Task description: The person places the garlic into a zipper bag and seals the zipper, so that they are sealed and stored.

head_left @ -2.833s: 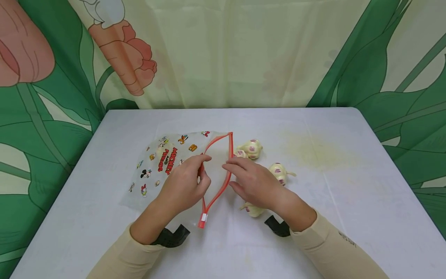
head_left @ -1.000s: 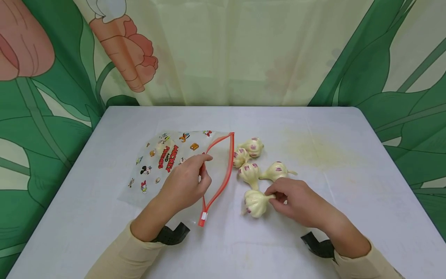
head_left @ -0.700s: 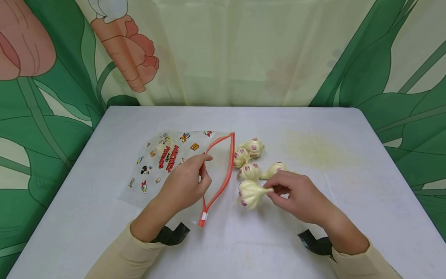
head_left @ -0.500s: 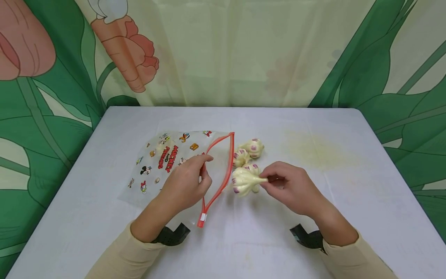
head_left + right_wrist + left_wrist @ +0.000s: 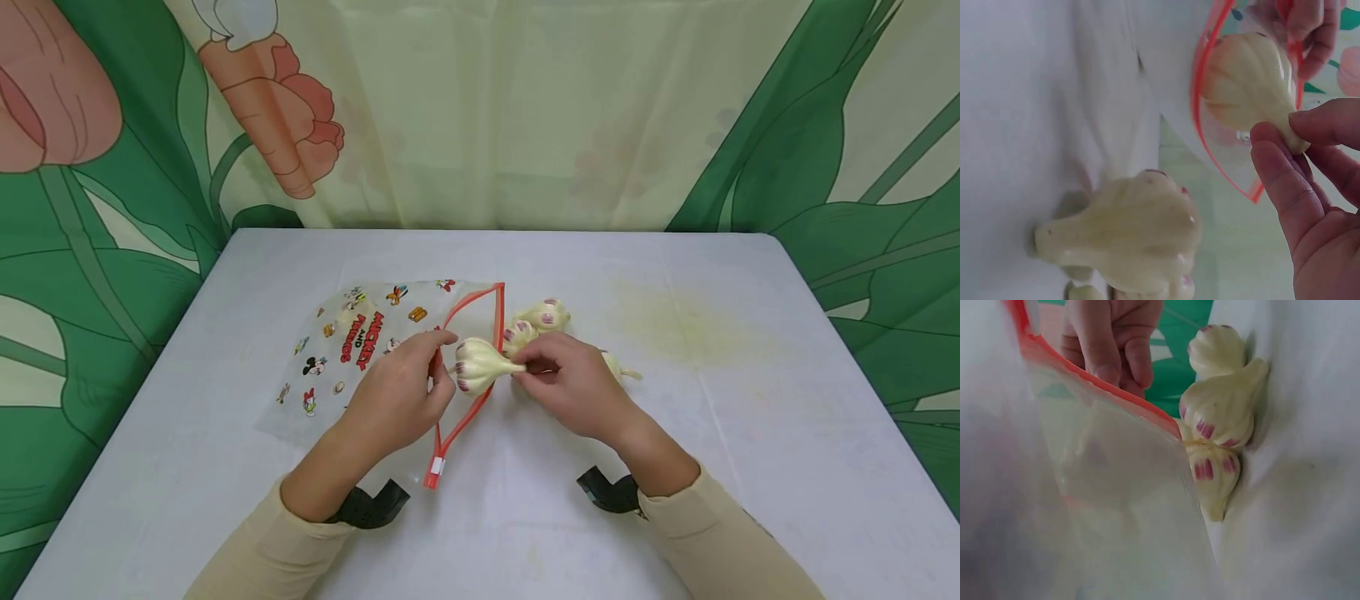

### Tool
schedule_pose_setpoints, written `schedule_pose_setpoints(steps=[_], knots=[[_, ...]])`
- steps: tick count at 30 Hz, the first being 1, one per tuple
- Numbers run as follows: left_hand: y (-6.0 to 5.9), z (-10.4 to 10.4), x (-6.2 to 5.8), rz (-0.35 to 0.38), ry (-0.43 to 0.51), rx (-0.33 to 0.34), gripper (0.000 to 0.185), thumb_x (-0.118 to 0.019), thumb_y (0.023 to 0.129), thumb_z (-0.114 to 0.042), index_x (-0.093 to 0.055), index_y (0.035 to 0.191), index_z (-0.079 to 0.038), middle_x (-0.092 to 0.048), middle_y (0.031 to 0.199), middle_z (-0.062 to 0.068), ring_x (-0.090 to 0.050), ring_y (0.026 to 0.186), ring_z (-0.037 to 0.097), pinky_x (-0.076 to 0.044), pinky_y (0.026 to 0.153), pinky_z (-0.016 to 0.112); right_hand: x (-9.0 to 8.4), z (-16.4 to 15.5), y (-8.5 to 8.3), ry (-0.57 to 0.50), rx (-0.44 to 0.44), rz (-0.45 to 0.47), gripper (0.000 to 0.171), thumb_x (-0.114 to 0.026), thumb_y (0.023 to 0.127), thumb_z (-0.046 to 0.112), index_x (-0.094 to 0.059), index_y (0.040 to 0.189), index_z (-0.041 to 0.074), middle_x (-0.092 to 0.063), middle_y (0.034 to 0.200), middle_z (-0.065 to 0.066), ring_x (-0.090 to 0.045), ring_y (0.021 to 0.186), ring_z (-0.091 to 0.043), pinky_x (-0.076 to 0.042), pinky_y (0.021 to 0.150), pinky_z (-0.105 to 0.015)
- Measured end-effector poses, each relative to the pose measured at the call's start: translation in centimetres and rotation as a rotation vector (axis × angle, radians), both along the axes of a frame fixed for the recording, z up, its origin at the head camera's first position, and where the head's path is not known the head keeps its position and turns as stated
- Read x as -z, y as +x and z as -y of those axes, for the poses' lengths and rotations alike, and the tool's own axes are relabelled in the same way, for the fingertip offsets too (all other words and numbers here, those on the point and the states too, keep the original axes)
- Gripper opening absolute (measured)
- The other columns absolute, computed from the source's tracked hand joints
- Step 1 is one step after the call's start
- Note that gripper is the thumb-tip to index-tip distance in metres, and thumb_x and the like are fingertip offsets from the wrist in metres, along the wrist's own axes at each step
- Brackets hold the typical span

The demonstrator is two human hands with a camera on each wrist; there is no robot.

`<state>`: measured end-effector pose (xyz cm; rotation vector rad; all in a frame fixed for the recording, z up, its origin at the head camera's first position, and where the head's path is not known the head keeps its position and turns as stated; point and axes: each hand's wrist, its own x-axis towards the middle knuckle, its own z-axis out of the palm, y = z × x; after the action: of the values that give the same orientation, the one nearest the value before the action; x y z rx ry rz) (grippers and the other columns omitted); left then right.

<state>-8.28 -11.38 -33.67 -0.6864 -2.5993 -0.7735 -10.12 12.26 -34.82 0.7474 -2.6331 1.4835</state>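
Observation:
My left hand [image 5: 401, 387] pinches one side of the mouth of a clear zip bag [image 5: 420, 450] with a red rim and cartoon prints; the mouth gapes. Between thumb and fingers my right hand [image 5: 581, 387] grips the stem of a cream garlic bulb [image 5: 478, 367] with purple marks. In the head view this bulb overlaps the bag's mouth, its round end towards the left hand. The right wrist view shows the held garlic bulb [image 5: 1250, 81] framed by the red rim [image 5: 1197, 81]. A pale yellowish shape [image 5: 352, 317] shows through the bag's far part.
More garlic bulbs lie right of the bag: one at the back [image 5: 549, 314], one beside the rim [image 5: 517, 337], and one partly behind the right hand [image 5: 613, 364]. The left wrist view shows several, including a garlic bulb [image 5: 1216, 406]. They rest on a white-covered table [image 5: 750, 417].
My right hand went from the bag's rim to the nearest garlic bulb, took its stem, lifted it and brought it left to the bag's mouth. The left hand stayed on the bag.

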Motion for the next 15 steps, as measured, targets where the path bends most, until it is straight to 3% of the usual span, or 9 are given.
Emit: schedule_pose_setpoints(steps=[7, 15], knots=[[0.0, 0.2, -0.2, -0.006, 0.015, -0.006, 0.033, -0.065, 0.084, -0.001, -0.065, 0.116, 0.003, -0.067, 0.1, 0.011, -0.053, 0.067, 0.014, -0.049, 0.057, 0.027, 0.7, 1.1, -0.4, 0.023, -0.036, 0.007, 0.013, -0.072, 0.087, 0.0, -0.074, 0.099, 0.004, -0.065, 0.095, -0.001, -0.069, 0.087, -0.013, -0.056, 0.078, -0.026], [-0.1, 0.2, -0.3, -0.019, 0.027, 0.006, 0.032, -0.065, 0.085, -0.001, -0.064, 0.116, 0.004, -0.069, 0.106, 0.016, -0.057, 0.071, 0.017, -0.053, 0.061, 0.028, 0.5, 1.8, -0.9, 0.108, -0.065, -0.025, 0.013, -0.073, 0.087, 0.002, -0.073, 0.1, 0.004, -0.066, 0.095, 0.0, -0.066, 0.084, -0.012, -0.057, 0.077, -0.032]])
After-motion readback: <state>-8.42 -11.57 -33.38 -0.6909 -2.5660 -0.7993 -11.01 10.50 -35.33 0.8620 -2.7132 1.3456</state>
